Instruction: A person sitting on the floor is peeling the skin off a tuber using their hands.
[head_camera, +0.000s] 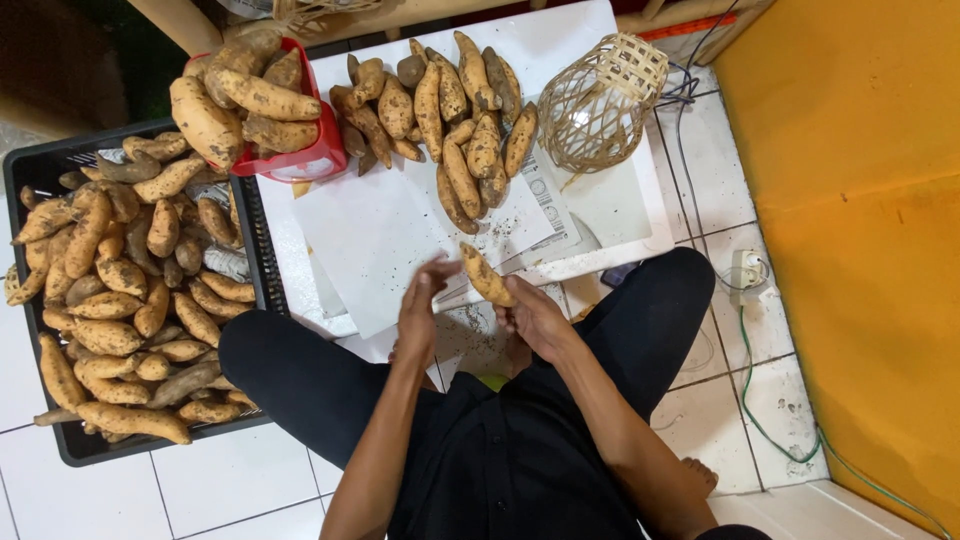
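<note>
Right now the right hand (535, 318) is clamped around a sweet potato (487, 275), held over the white sheet (375, 245) near the person's lap; the left hand (420, 305) hovers just beside it, fingers spread apart, holding nothing, the black crate (40, 170) at left

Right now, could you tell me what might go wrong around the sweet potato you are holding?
The right hand grips only the lower end of the sweet potato, while the left hand is open beside it, so it could slip onto the paper. The red basket is heaped above its rim; a tuber may roll off. Loose soil already dots the paper and could spread.
</note>
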